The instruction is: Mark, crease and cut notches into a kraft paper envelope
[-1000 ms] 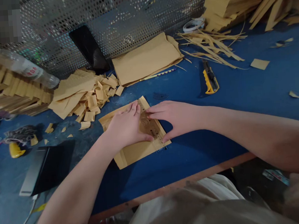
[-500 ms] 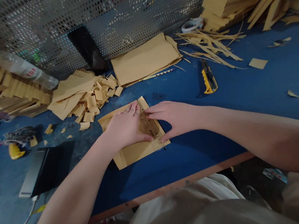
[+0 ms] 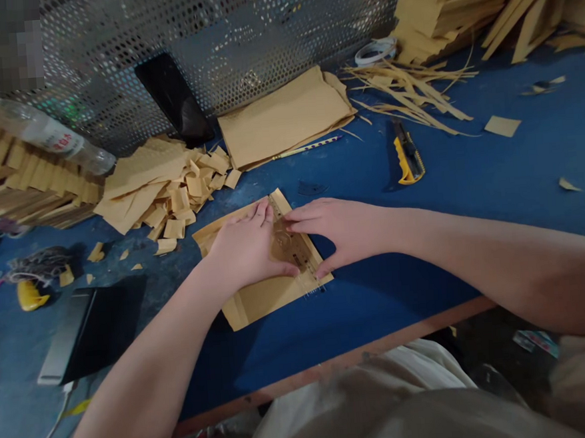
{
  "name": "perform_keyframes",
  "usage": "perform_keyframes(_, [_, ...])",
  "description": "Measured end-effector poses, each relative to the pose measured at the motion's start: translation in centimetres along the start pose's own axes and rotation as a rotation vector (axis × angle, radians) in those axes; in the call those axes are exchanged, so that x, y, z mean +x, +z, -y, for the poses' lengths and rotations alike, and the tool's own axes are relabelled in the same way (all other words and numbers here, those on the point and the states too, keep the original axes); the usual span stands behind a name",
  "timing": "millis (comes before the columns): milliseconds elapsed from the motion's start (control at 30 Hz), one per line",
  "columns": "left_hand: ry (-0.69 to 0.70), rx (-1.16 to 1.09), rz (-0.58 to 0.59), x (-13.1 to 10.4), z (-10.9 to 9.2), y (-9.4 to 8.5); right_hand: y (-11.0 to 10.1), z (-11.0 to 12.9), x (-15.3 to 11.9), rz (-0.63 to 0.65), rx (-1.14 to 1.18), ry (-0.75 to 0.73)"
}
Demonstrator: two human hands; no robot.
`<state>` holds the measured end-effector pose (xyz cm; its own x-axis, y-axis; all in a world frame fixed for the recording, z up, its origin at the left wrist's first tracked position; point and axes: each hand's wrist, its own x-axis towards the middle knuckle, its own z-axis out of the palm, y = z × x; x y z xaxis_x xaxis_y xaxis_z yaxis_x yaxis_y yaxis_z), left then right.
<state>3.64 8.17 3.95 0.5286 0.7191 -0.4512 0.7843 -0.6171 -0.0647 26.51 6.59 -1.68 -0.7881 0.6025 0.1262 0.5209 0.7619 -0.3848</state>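
Note:
A brown kraft paper piece (image 3: 265,302), folded like an envelope, lies on the blue table. On its right part rests a clear plastic ruler (image 3: 290,244) with dark markings and a round cut-out; its lower end sticks out slightly past the paper. My left hand (image 3: 242,252) lies flat on paper and ruler, thumb spread from the fingers. At the ruler's right side, my right hand (image 3: 340,229) touches it with fingertips above and thumb below, spread apart. Both hands hide parts of the ruler and paper.
Beyond the hands are a yellow utility knife (image 3: 408,154), a pencil (image 3: 307,147), paper scraps (image 3: 185,193), stacked kraft sheets (image 3: 285,116), paper strips (image 3: 408,91) and a tape roll (image 3: 375,51). A phone (image 3: 174,97) leans on the perforated panel (image 3: 259,28). A dark device (image 3: 87,333) with a cable sits left.
Both hands, the ruler and the paper stay in place. The camera view has shifted very slightly.

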Motion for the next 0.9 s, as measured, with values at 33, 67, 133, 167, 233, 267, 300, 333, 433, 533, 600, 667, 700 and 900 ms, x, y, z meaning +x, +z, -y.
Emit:
perform_keyframes(33, [0.003, 0.005, -0.001, 0.0, 0.0, 0.0, 0.0, 0.0, 0.0, 0.000, -0.004, -0.002])
perform_keyframes(67, [0.004, 0.010, -0.003, 0.0, 0.0, 0.0, 0.1, 0.0, 0.0, 0.001, -0.008, -0.003])
perform_keyframes(133, [0.006, 0.017, -0.008, 0.0, 0.0, 0.0, 0.1, -0.1, 0.0, -0.001, -0.011, -0.008])
perform_keyframes(167, [0.008, 0.018, -0.011, 0.1, 0.0, 0.0, 0.1, -0.1, -0.1, -0.006, -0.010, -0.011])
perform_keyframes(233, [0.010, 0.012, -0.016, 0.1, 0.0, 0.1, 0.2, -0.1, -0.1, -0.019, -0.004, -0.017])
perform_keyframes(267, [0.011, 0.007, -0.019, 0.1, 0.0, 0.2, 0.2, -0.2, -0.1, -0.021, -0.002, -0.018])
perform_keyframes(300, [0.011, 0.001, -0.023, 0.1, 0.1, 0.2, 0.1, -0.2, -0.1, -0.020, -0.001, -0.017])
perform_keyframes(333, [0.013, -0.003, -0.029, 0.1, 0.1, 0.3, 0.1, -0.2, 0.0, -0.014, -0.001, -0.015])
perform_keyframes(433, [0.028, 0.001, -0.054, 0.0, 0.3, 0.4, 0.1, -0.1, 0.0, -0.001, -0.007, -0.008])
perform_keyframes(533, [0.038, 0.006, -0.071, 0.1, 0.3, 0.4, 0.1, 0.0, 0.1, -0.001, 0.005, -0.002])
perform_keyframes(600, [0.035, 0.000, -0.072, 0.1, 0.3, 0.3, 0.0, 0.0, 0.1, 0.001, 0.019, -0.002])
perform_keyframes(667, [0.020, -0.002, -0.062, 0.1, 0.1, 0.1, -0.4, -0.1, 0.0, 0.000, 0.047, -0.014])
perform_keyframes(700, [0.011, -0.002, -0.053, 0.1, 0.1, 0.1, -0.6, -0.3, 0.0, -0.015, 0.067, -0.018])
perform_keyframes(900, [0.018, 0.015, -0.043, 0.1, 0.0, 0.2, -1.3, -3.3, -0.1, -0.369, -0.077, 0.274])
